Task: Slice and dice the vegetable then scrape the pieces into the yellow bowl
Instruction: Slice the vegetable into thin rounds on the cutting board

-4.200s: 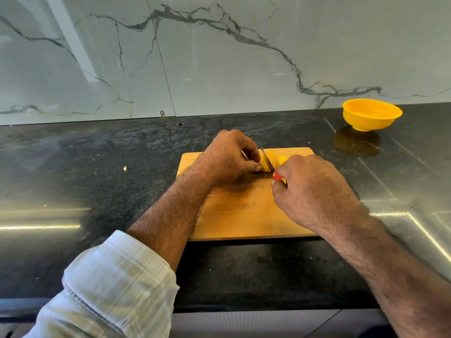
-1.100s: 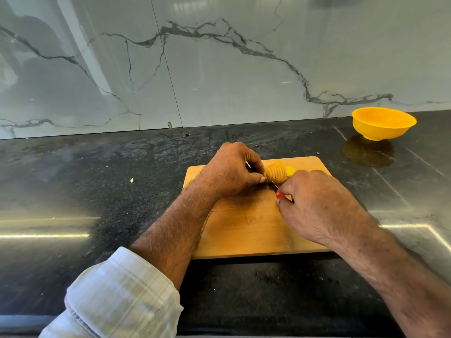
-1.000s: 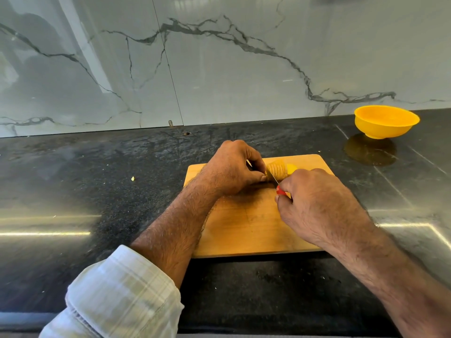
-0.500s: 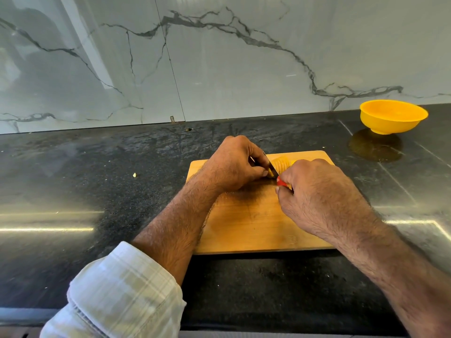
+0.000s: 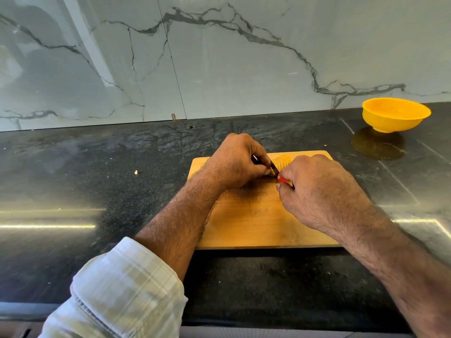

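A pale yellow vegetable (image 5: 283,160), cut into thin slices that still stand together, lies near the far edge of the wooden cutting board (image 5: 253,223). My left hand (image 5: 235,162) curls over its uncut left end and holds it down. My right hand (image 5: 317,189) grips a red-handled knife (image 5: 280,178); its blade (image 5: 273,165) stands in the vegetable right beside my left fingertips. Most of the vegetable is hidden by both hands. The yellow bowl (image 5: 395,114) stands at the far right of the counter.
The board lies on a dark polished stone counter (image 5: 97,191) backed by a marble wall. A small pale scrap (image 5: 136,172) lies on the counter left of the board. The counter's front edge runs just below my sleeve.
The knife blade has moved leftward along the vegetable, closer to my left fingertips, and more slices now stand to its right. The view shifted slightly.
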`<state>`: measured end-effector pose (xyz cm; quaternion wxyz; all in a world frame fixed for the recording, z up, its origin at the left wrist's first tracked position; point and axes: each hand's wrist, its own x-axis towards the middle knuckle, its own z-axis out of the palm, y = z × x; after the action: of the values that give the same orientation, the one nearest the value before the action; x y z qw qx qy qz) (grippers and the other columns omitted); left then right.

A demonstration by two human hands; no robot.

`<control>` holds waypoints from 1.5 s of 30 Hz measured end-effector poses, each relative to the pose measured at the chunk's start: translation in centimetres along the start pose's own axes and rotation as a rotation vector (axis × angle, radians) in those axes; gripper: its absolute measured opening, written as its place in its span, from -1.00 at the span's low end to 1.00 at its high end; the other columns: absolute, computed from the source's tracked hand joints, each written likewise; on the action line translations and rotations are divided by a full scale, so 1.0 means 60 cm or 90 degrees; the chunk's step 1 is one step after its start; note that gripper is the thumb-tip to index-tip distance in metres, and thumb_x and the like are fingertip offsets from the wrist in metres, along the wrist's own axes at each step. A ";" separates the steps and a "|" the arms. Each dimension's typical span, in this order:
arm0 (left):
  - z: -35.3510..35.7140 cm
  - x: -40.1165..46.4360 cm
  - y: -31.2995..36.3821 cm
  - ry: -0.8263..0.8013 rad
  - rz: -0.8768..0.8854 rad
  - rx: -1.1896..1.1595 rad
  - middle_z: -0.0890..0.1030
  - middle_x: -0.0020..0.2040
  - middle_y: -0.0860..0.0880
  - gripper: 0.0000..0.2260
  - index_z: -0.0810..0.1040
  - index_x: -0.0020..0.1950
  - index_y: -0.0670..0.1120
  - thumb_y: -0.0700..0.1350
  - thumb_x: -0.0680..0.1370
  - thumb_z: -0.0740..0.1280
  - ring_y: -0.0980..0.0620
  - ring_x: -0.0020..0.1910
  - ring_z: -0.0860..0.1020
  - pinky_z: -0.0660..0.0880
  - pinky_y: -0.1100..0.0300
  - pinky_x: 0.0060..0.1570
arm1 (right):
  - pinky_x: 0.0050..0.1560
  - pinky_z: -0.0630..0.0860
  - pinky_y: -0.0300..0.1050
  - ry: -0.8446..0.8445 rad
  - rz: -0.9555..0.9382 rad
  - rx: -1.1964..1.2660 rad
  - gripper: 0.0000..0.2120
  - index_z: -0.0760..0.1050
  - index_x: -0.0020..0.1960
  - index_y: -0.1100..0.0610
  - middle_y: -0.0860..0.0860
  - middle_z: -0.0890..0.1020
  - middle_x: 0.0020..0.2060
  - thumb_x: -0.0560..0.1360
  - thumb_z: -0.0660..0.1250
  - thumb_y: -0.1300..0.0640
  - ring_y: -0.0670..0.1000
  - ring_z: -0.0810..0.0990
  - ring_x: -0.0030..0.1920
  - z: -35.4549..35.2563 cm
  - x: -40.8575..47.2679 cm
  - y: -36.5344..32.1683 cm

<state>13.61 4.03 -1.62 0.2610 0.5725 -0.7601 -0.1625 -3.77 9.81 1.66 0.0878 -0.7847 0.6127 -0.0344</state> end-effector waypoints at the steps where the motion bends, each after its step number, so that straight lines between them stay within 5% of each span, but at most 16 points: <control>1: 0.000 0.000 0.000 0.001 0.000 -0.001 0.72 -0.10 0.16 -0.92 0.80 -0.03 0.02 -0.12 0.49 0.59 0.17 -0.03 0.66 0.66 0.13 0.09 | -0.09 0.57 -0.10 -0.004 0.000 -0.004 -0.68 0.57 0.31 -0.01 0.04 0.61 0.01 0.62 0.29 -0.09 0.07 0.60 0.00 -0.001 0.003 0.000; 12: 0.000 -0.001 0.002 0.001 0.009 0.008 0.73 -0.11 0.14 -0.92 0.80 -0.03 -0.01 -0.11 0.49 0.60 0.18 -0.06 0.66 0.65 0.16 0.10 | -0.20 0.52 -0.12 0.022 -0.011 -0.009 -0.79 0.60 0.12 0.03 -0.01 0.54 -0.24 0.57 0.36 -0.05 -0.01 0.51 -0.24 0.006 0.031 -0.006; 18: 0.000 -0.002 0.003 0.007 0.009 0.012 0.73 -0.13 0.15 -0.94 0.80 -0.06 0.02 -0.10 0.49 0.60 0.18 -0.08 0.66 0.67 0.13 0.06 | 0.00 0.61 -0.06 -0.033 0.008 -0.031 -0.63 0.55 0.34 0.00 0.03 0.59 0.00 0.57 0.36 -0.07 0.08 0.58 0.02 0.008 0.014 -0.004; 25: -0.002 -0.002 0.003 -0.001 0.016 0.022 0.73 -0.13 0.16 -0.95 0.80 -0.07 0.02 -0.11 0.49 0.59 0.20 -0.08 0.65 0.66 0.17 0.06 | -0.18 0.52 -0.14 0.009 0.005 -0.011 -0.68 0.59 0.26 -0.01 -0.04 0.50 -0.18 0.55 0.37 -0.07 0.00 0.50 -0.18 0.020 0.025 -0.007; 31: 0.000 -0.001 0.002 -0.007 0.016 0.030 0.73 -0.11 0.15 -0.95 0.80 -0.05 0.02 -0.09 0.50 0.59 0.20 -0.08 0.65 0.66 0.17 0.07 | -0.11 0.52 -0.07 -0.039 0.005 -0.038 -0.66 0.50 0.29 0.02 -0.04 0.40 -0.20 0.56 0.39 -0.05 0.05 0.50 -0.08 0.023 0.014 -0.011; 39: -0.001 -0.002 -0.001 -0.006 0.027 0.043 0.72 -0.11 0.17 -0.94 0.80 -0.05 0.06 -0.09 0.51 0.58 0.20 -0.08 0.65 0.67 0.14 0.06 | -0.12 0.62 -0.06 0.012 -0.031 -0.011 -0.76 0.65 0.16 -0.05 -0.05 0.62 -0.12 0.55 0.33 -0.06 0.03 0.61 -0.14 -0.005 -0.047 0.025; 45: -0.008 0.000 -0.007 -0.021 0.031 0.054 0.72 -0.09 0.14 -0.90 0.78 -0.04 0.05 -0.14 0.51 0.57 0.14 -0.05 0.66 0.68 0.10 0.07 | 0.07 0.66 -0.01 0.005 -0.029 0.006 -0.75 0.67 0.22 -0.03 0.01 0.69 -0.01 0.61 0.32 -0.03 0.05 0.65 0.00 -0.061 -0.063 0.016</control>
<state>14.21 3.96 -1.43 0.2281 0.5619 -0.7840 -0.1331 -6.20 12.89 5.27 0.0881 -0.7979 0.5948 -0.0421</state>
